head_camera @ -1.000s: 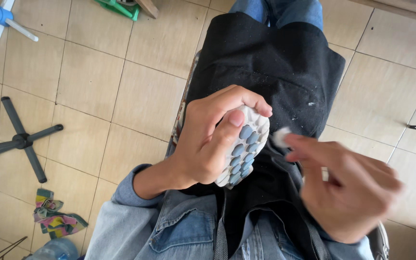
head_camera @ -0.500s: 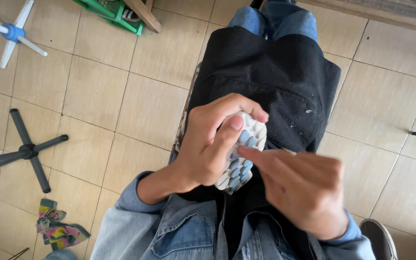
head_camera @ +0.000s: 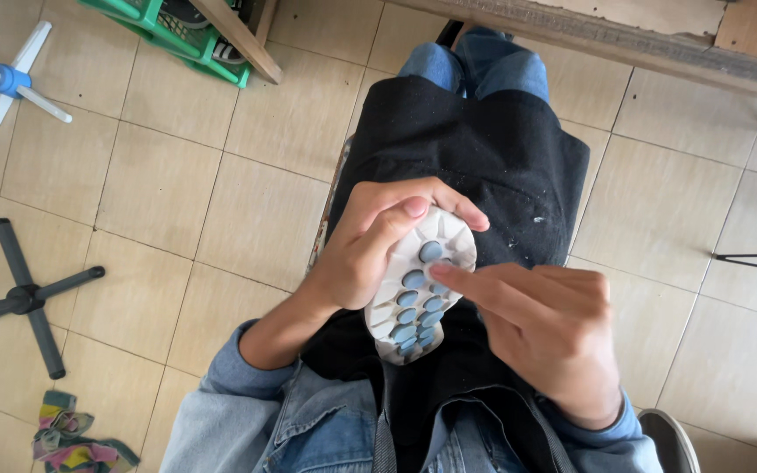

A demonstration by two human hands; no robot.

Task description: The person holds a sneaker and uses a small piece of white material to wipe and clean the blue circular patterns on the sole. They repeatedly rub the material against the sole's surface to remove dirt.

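My left hand (head_camera: pixel 370 245) grips a white shoe sole (head_camera: pixel 413 293) with several blue oval studs, holding it sole-up over my lap. The thumb lies across the sole's upper edge. My right hand (head_camera: pixel 545 328) comes in from the right, its index fingertip touching the sole near a blue stud in the middle; I cannot tell whether it holds anything. A black apron (head_camera: pixel 492 149) covers my lap beneath both hands, and denim sleeves show at the wrists.
Beige tiled floor all around. A black star-shaped stand base (head_camera: pixel 24 298) lies at left, a white and blue one (head_camera: pixel 10 79) at top left. A green crate (head_camera: pixel 181 35) and wooden leg stand at the top; a wooden bench edge (head_camera: pixel 624 44) runs top right. A coloured rag (head_camera: pixel 67 438) lies bottom left.
My right hand moved from the right, away from the sole, in to the sole and now touches it with the index finger. The left hand kept its grip.
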